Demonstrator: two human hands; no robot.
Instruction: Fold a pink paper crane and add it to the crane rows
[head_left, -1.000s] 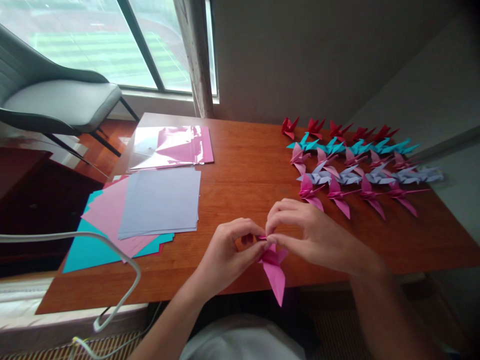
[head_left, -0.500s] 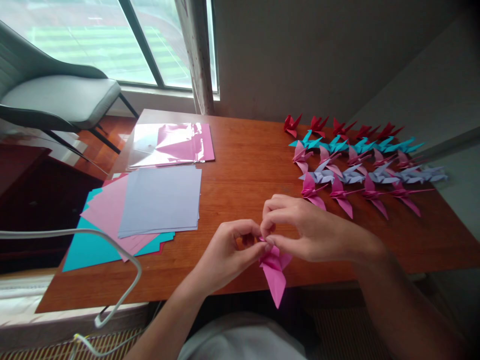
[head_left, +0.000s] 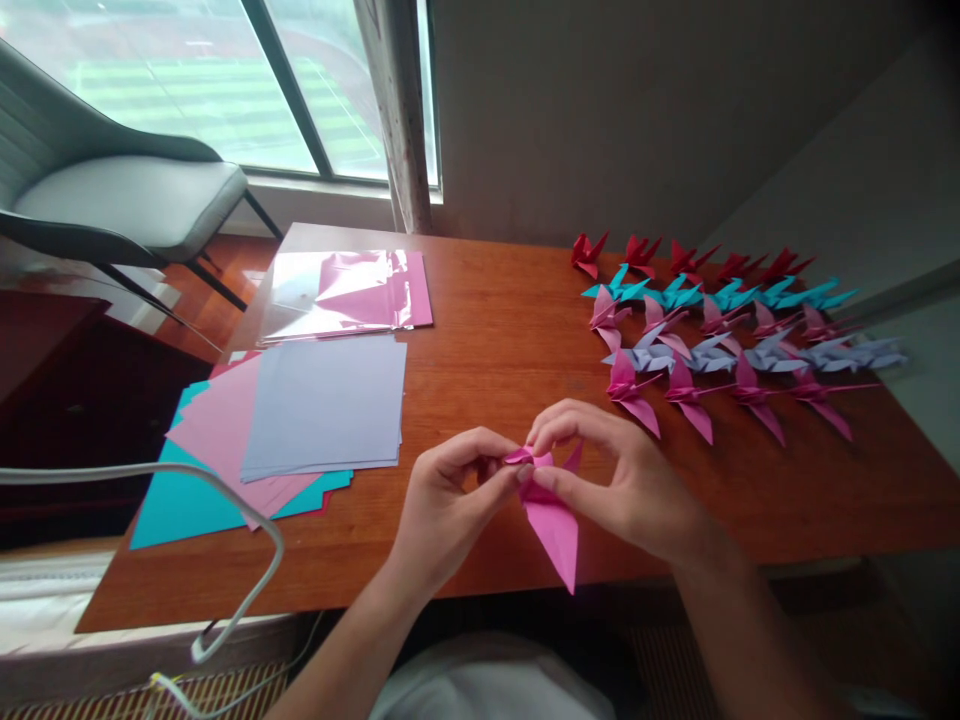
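Above the near edge of the wooden table (head_left: 487,330), both hands pinch a half-folded magenta paper crane (head_left: 553,525). My left hand (head_left: 442,505) grips its upper left part with thumb and fingers. My right hand (head_left: 622,475) pinches the upper right part, fingers curled. A pointed wing hangs down toward me below the hands.
Rows of finished paper cranes (head_left: 720,330) in red, teal, pink, lavender and magenta line the table's right side. A stack of coloured paper sheets (head_left: 300,410) lies at the left, a clear plastic sleeve with pink paper (head_left: 349,290) behind it. A grey chair (head_left: 112,200) stands by the window; a white cable (head_left: 225,500) crosses near left.
Both hands have lifted slightly and spread a little, turning the magenta crane so more of its top fold shows between the fingertips. The view has shifted a bit.
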